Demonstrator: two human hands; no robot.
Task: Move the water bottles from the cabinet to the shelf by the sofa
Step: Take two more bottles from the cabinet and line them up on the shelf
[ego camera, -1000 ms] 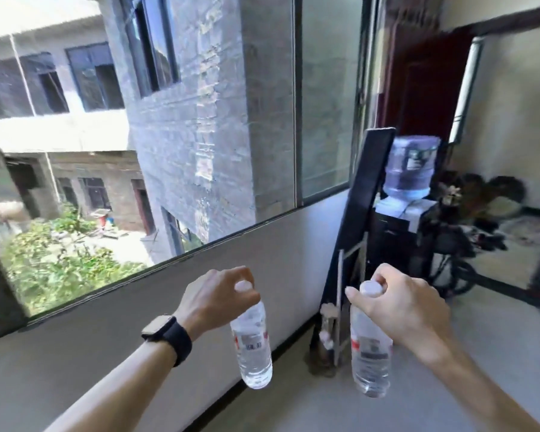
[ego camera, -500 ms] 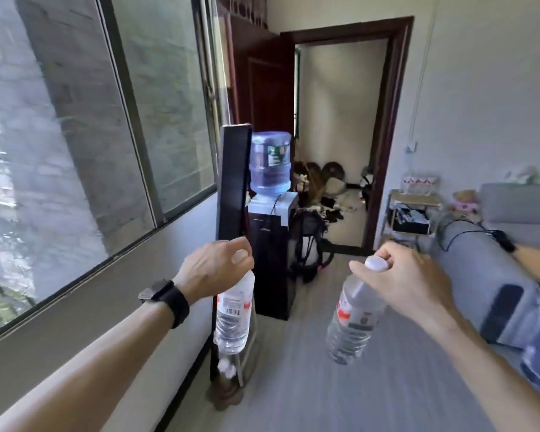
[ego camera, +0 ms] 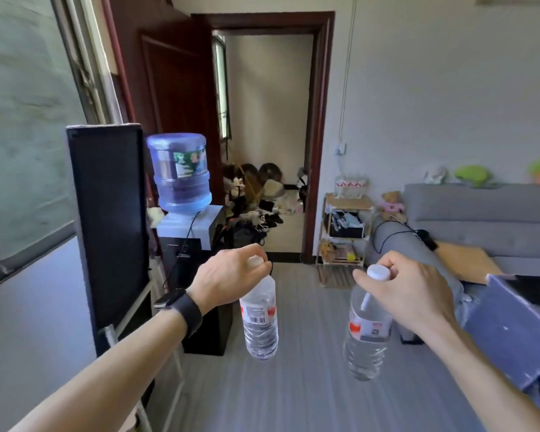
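The grey plank floor carries a water dispenser topped by a blue jug, a tall black panel on a stand, a small wooden shelf and, just beside it, a grey sofa. The shelf's top tier holds what looks like a wrapped pack of bottles. A black bin fills the middle tier. A teddy bear sits on the sofa's arm.
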